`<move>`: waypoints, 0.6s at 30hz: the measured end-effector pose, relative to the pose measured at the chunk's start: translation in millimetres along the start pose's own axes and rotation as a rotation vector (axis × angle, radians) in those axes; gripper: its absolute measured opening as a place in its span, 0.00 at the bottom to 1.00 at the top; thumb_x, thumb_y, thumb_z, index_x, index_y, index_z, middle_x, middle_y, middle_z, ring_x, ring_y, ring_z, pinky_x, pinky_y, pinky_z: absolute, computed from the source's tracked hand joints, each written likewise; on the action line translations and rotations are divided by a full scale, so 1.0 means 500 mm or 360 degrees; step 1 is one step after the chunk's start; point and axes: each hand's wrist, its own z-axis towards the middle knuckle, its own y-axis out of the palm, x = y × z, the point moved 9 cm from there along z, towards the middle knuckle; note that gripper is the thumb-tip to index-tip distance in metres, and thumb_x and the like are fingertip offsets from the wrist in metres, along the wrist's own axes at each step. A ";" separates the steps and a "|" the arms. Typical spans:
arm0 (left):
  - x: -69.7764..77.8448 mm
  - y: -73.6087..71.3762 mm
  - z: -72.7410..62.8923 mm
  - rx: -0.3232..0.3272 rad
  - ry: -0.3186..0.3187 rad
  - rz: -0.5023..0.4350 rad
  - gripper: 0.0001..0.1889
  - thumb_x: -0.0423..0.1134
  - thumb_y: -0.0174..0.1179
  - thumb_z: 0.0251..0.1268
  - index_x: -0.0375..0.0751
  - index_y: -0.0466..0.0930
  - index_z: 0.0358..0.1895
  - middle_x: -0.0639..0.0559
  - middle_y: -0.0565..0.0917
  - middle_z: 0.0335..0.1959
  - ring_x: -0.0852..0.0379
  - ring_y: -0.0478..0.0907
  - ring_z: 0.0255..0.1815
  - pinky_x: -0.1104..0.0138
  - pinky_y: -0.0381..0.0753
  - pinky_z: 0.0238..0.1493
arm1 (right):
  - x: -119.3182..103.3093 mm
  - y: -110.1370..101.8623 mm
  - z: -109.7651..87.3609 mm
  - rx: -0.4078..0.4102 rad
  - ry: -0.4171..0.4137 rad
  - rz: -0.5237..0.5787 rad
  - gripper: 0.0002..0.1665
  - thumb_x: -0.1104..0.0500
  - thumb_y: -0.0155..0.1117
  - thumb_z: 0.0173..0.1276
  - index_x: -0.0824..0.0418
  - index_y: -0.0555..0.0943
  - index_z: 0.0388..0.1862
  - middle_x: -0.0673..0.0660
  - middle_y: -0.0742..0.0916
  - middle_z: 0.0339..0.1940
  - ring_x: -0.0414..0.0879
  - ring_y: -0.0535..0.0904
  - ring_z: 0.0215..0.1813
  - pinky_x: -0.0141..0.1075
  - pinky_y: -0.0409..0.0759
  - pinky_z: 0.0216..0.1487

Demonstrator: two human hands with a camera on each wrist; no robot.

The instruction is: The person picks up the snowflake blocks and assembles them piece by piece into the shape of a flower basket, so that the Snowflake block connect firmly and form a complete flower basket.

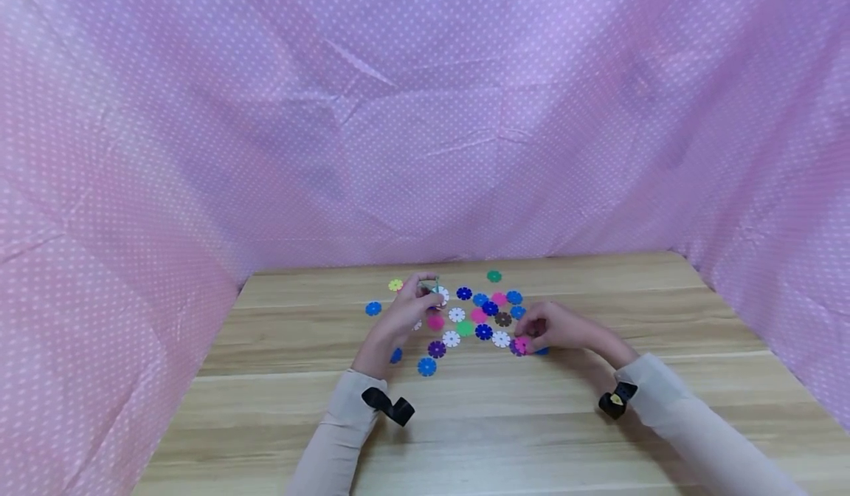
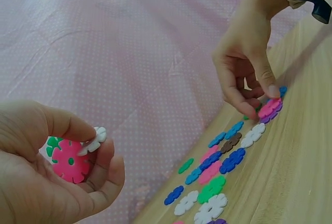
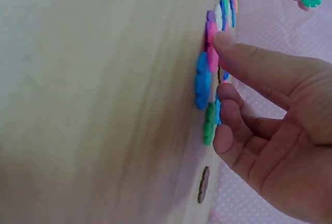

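1. Pickup seemed the step in hand: the right hand [image 1: 559,327] touched a loose pink disc [image 2: 270,108] overlapping a purple disc [image 2: 265,121], nearer the surface's [image 1: 465,422] right edge than its left.
2. Its grip looked narrow; whether it had closed, I could not tell.
3. Toward the far edge, the left hand [image 1: 401,317] pinched a white disc [image 2: 95,142] against a rose disc [image 2: 70,163].
4. Next, probably, a firm pinch was needed.

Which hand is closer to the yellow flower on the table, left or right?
The left hand. In the head view, it is just right of the yellow flower. The right hand is much farther to the right.
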 end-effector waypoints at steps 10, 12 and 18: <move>0.000 -0.016 -0.003 -0.0078 -0.0001 -0.0048 0.28 0.30 0.55 0.73 0.36 0.60 0.73 0.46 0.73 0.47 0.38 0.77 0.57 0.42 0.72 0.70 | -0.009 0.000 -0.001 -0.0011 0.0049 0.0110 0.06 0.69 0.73 0.62 0.61 0.85 0.35 0.56 0.86 0.36 0.41 0.78 0.37 0.31 0.80 0.38; 0.001 -0.018 -0.004 -0.0092 -0.0008 -0.0055 0.28 0.30 0.55 0.72 0.35 0.60 0.73 0.47 0.73 0.46 0.40 0.78 0.55 0.43 0.73 0.69 | -0.012 -0.004 0.002 -0.0010 0.0047 0.0135 0.05 0.69 0.71 0.64 0.61 0.84 0.34 0.56 0.88 0.37 0.40 0.79 0.38 0.32 0.80 0.40; 0.002 -0.023 -0.008 -0.0100 -0.0017 -0.0051 0.28 0.28 0.55 0.72 0.33 0.61 0.72 0.50 0.75 0.42 0.49 0.79 0.49 0.46 0.76 0.64 | -0.036 -0.021 0.026 0.0050 0.0054 0.0249 0.01 0.68 0.68 0.69 0.63 0.84 0.37 0.56 0.89 0.37 0.43 0.81 0.40 0.32 0.81 0.42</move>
